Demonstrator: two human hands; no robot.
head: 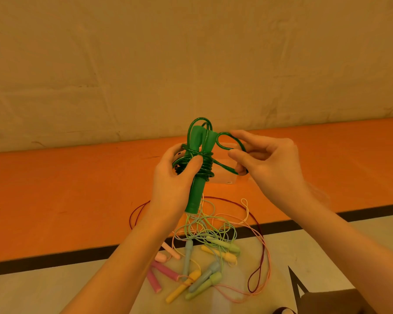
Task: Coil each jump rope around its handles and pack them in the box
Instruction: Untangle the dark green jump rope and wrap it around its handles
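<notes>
- My left hand [175, 177] grips the green jump rope [196, 164] by its two handles, fingers curled round them and the thumb pressed over the wound cord.
- The green handles [195, 193] stand nearly upright, side by side, tilted a little to the right at the top, held up in front of me above the floor.
- Several turns of green cord are wrapped tight around the middle of the handles; looser loops bulge out to the left behind my left fingers and arch over the handle tops.
- My right hand [266, 159] pinches the free loop of cord [229, 141] between thumb and curled fingers, just right of the handles.
- Behind the green rope, partly hidden by it and by both hands, sits a pale translucent box [225, 175] on the orange floor [55, 200]. I cannot tell what it holds.
- Below my hands lies a tangle of uncoiled jump ropes [204, 252], straddling the black line [55, 259] between the orange floor and the pale grey floor [32, 291].
- Their handles are pink, yellow, light green and light blue, lying mixed together and touching; thin pastel cords loop over them.
- A dark red cord [259, 234] runs in a wide sweep around the pile.
- A tan wall [191, 64] fills the upper view.
</notes>
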